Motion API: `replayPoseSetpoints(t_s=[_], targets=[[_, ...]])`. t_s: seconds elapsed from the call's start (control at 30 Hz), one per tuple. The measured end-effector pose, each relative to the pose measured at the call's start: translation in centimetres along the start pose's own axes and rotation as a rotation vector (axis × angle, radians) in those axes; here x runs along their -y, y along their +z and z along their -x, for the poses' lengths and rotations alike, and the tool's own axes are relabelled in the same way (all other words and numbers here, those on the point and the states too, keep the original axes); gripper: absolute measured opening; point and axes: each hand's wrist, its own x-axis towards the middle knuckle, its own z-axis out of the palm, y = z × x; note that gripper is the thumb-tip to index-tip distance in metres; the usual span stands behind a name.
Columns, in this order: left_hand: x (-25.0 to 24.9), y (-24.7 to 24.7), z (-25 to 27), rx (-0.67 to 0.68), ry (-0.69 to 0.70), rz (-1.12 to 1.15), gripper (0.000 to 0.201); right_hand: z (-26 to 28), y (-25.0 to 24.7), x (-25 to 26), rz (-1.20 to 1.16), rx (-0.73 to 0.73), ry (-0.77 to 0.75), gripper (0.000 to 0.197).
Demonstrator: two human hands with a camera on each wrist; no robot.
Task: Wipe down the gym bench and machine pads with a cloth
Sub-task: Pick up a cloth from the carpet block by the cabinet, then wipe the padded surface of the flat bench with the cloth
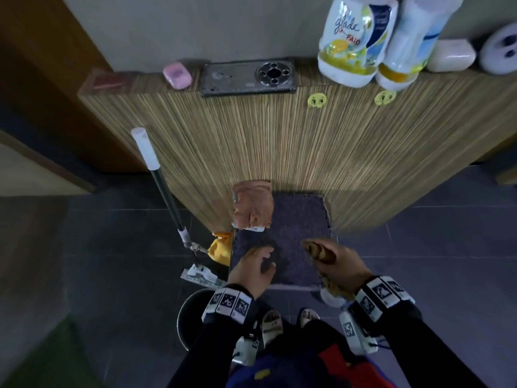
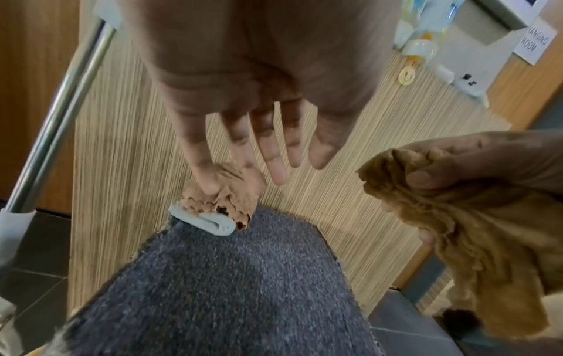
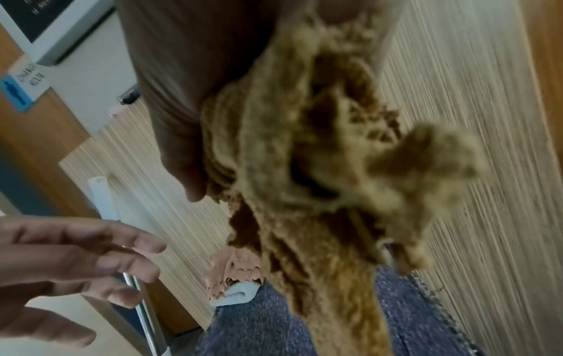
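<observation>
A grey carpet-like pad point(image 1: 296, 219) stands against a striped wooden counter front point(image 1: 279, 141). My left hand point(image 1: 257, 264) hovers over the pad's near left part with its fingers straight and spread, holding nothing; the left wrist view shows the same open left hand point(image 2: 265, 163). My right hand point(image 1: 333, 256) grips a crumpled mustard-brown cloth point(image 1: 316, 249) over the pad's near right edge. The cloth hangs loose below the fist point(image 2: 475, 236) point(image 3: 320, 168). A salmon-coloured cloth point(image 1: 251, 208) lies on a rolled pale cloth point(image 2: 207, 221) at the pad's far left corner.
A mop handle point(image 1: 165, 191) leans on the counter left of the pad, with a yellow cloth point(image 1: 221, 247) at its foot. On the counter top are a phone point(image 1: 246, 77), a pink soap point(image 1: 177, 74) and two Glade bottles point(image 1: 355, 37). A round dark bin point(image 1: 193, 312) stands near my feet.
</observation>
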Motion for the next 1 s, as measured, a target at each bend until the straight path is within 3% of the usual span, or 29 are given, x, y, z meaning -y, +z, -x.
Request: replayPoseSetpoints(t_s=[0.2, 0.47, 0.63, 0.77, 1.0], targets=[[-0.6, -0.2, 1.7, -0.069, -0.061, 0.023, 0.034, -0.3, -0.4, 0.3, -0.081, 0.14, -0.147, 0.048], [-3.1, 1.1, 4.4, -0.245, -0.244, 0.063, 0.036, -2.6, -1.8, 1.2, -0.009, 0.347, -0.304, 0.029], [-4.1, 3.4, 8.3, -0.393, -0.433, 0.087, 0.039, -3.0, -1.4, 2.5, 0.219, 0.421, -0.457, 0.03], [-4.7, 5.6, 12.4, -0.546, -0.574, 0.18, 0.037, -2.3, 0.1, 3.9, 0.269, 0.606, -0.549, 0.036], [-5.8, 10.0, 21.0, -0.771, -0.849, 0.262, 0.042, 1.2, 5.2, 6.1, 0.409, 0.788, -0.781, 0.038]])
